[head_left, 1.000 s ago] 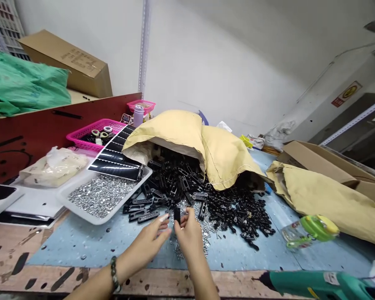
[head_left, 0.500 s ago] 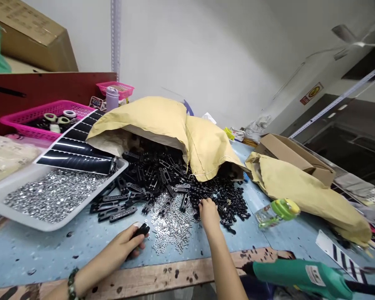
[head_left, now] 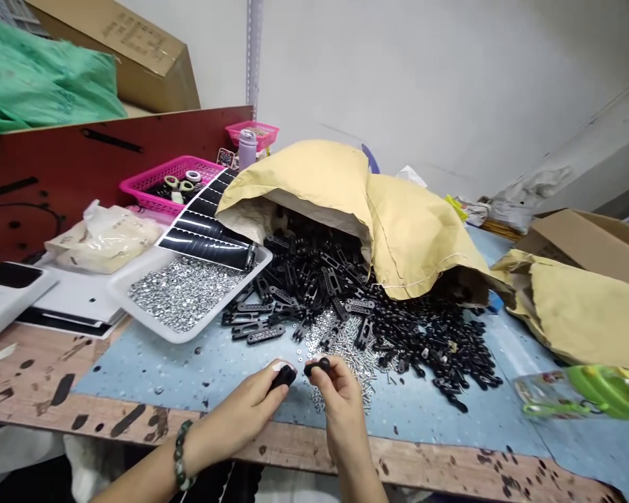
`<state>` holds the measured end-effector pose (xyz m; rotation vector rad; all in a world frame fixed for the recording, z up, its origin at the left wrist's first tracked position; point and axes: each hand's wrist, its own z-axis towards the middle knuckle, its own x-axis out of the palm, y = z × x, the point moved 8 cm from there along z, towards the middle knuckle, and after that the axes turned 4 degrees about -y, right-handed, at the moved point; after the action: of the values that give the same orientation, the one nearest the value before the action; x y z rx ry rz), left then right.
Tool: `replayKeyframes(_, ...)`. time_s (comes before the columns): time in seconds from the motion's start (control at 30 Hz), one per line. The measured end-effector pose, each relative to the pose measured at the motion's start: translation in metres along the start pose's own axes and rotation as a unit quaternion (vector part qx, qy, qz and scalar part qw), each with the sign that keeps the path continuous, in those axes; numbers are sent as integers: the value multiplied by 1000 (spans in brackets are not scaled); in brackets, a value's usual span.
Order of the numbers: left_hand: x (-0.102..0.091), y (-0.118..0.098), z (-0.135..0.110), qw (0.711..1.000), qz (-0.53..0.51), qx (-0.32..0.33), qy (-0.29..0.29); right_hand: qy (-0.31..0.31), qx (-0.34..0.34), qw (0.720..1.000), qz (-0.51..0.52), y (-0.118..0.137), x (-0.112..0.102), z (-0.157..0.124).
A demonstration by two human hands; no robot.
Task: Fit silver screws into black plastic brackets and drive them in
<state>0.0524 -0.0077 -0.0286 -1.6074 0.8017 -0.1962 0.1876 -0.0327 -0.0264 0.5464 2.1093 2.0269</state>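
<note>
As left hand [head_left: 241, 412] grips a black part [head_left: 284, 377], right [head_left: 340, 402] pinches another [head_left: 317, 367].

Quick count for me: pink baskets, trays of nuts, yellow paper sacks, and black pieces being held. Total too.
Pink baskets: 2
Trays of nuts: 1
Yellow paper sacks: 2
Black pieces held: 2
Total: 7

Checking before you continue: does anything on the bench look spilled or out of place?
Yes. Black plastic parts lie heaped out of the mouth of a yellow paper sack, spread across the blue work mat, and loose silver screws are mixed in at the heap's front edge, unsorted.
</note>
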Motion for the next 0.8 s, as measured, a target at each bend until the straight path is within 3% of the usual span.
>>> replayKeyframes(0.1,-5,-8,-7,998,17,51,-18,1,23,999,27,-10,10,-2)
replayKeyframes(0.2,-6,-5,-9,998,34,55,-25,-3,41,998,45,-16,13,-6)
replayKeyframes(0.43,-11,-8,-10,988,116,98,-25,46,9,997,-62,-9,20,-12)
replayKeyframes(0.67,-4,-24,-13,960,203,191,24,58,-5,992,-109,-11,14,-25)
replayKeyframes(0.73,-10,-21,-13,961,208,179,25,71,-30,981,-176,-10,5,-25)
replayKeyframes(0.8,-25,-12,-10,975,183,124,4,53,-85,956,-275,-5,-7,-19)
